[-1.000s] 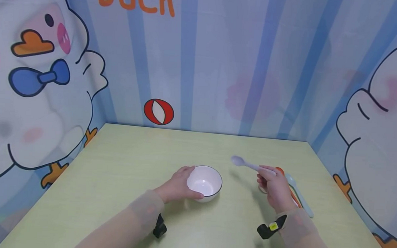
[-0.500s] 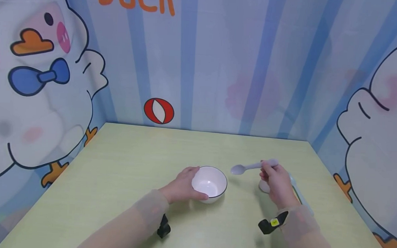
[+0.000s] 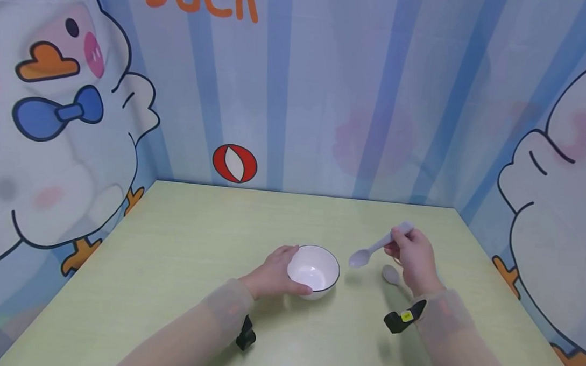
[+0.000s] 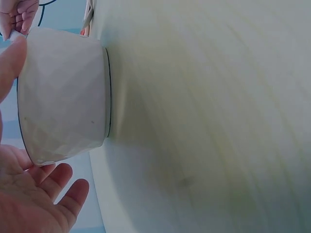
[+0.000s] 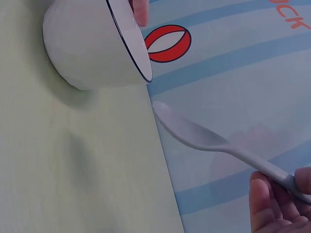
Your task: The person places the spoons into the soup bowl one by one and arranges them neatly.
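Observation:
A white bowl with a dark rim stands on the pale green table. My left hand cups its left side, thumb over the near wall. In the left wrist view the bowl sits between thumb and palm. My right hand pinches the handle of a lilac spoon held in the air, its scoop pointing down and left, just right of the bowl. The right wrist view shows the spoon close to the bowl rim.
Another pale spoon lies on the table under my right hand. Cartoon duck walls close the table in at the back, left and right; a red and white ball print is on the back wall.
The right hand has turned the lilac spoon from pointing up-left to sloping down towards the bowl. The left hand has slid the bowl a little to the right.

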`<state>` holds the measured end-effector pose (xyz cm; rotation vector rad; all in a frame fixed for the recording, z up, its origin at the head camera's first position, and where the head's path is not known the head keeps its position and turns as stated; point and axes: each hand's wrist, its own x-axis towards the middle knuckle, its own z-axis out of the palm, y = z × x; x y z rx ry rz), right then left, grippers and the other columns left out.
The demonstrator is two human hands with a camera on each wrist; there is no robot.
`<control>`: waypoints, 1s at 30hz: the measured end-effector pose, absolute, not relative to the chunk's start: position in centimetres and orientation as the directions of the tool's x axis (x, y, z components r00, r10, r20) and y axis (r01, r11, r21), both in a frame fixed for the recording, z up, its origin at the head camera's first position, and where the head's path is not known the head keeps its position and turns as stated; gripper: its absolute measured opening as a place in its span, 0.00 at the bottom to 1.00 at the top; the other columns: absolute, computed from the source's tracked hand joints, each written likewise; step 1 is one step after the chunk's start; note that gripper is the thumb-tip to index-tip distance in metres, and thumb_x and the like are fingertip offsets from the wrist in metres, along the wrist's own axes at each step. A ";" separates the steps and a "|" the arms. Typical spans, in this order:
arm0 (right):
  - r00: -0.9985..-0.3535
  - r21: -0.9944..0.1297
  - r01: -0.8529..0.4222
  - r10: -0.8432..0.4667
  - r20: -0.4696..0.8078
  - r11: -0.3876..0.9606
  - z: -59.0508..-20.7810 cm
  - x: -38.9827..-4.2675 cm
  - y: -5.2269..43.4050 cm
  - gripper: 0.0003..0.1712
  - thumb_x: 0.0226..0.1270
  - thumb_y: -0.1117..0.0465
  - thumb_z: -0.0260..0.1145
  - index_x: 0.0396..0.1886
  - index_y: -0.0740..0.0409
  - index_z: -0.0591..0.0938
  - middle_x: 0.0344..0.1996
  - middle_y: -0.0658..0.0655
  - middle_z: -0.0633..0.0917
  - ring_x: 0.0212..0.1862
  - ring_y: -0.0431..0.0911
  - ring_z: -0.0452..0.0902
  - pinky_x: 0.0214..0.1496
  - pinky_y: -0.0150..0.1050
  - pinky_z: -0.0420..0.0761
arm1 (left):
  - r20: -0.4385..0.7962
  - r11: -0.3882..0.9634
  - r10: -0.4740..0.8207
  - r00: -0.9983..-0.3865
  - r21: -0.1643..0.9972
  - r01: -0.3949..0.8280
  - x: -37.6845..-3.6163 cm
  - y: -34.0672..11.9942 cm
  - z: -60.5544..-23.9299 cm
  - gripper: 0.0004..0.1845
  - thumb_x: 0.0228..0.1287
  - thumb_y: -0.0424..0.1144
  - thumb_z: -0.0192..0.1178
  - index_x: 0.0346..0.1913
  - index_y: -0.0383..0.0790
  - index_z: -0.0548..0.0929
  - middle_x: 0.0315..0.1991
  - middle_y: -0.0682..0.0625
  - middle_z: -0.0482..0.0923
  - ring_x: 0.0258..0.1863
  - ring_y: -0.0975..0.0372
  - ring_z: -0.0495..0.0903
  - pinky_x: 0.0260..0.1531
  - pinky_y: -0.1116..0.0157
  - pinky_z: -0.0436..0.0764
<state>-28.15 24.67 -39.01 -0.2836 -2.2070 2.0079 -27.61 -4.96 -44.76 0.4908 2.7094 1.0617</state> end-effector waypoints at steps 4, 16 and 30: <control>-0.974 -0.993 0.016 0.226 0.011 0.119 -38.7 -28.4 24.7 0.19 0.74 0.57 0.56 0.54 0.67 0.68 0.35 0.56 0.80 0.30 0.39 0.80 0.38 0.30 0.82 | -0.038 0.682 0.400 -0.916 0.680 0.269 -27.6 -5.0 -44.8 0.58 0.45 0.59 0.74 0.74 0.36 0.56 0.73 0.43 0.54 0.70 0.48 0.56 0.63 0.47 0.64; -0.976 -0.998 0.008 0.216 0.005 0.057 -37.9 -29.1 23.3 0.21 0.74 0.62 0.55 0.60 0.66 0.63 0.39 0.59 0.77 0.31 0.40 0.81 0.41 0.31 0.82 | -0.021 0.654 0.474 -0.880 0.678 0.336 -26.5 -5.7 -45.3 0.48 0.58 0.59 0.64 0.75 0.41 0.56 0.77 0.48 0.40 0.74 0.47 0.45 0.67 0.46 0.57; -0.977 -0.994 0.059 0.209 -0.039 0.088 -37.9 -29.4 20.3 0.34 0.73 0.57 0.58 0.72 0.49 0.54 0.45 0.61 0.75 0.38 0.48 0.82 0.44 0.35 0.83 | -0.006 0.644 0.474 -0.881 0.685 0.341 -25.8 -6.2 -45.4 0.43 0.62 0.60 0.59 0.73 0.40 0.60 0.77 0.49 0.41 0.75 0.49 0.45 0.68 0.47 0.55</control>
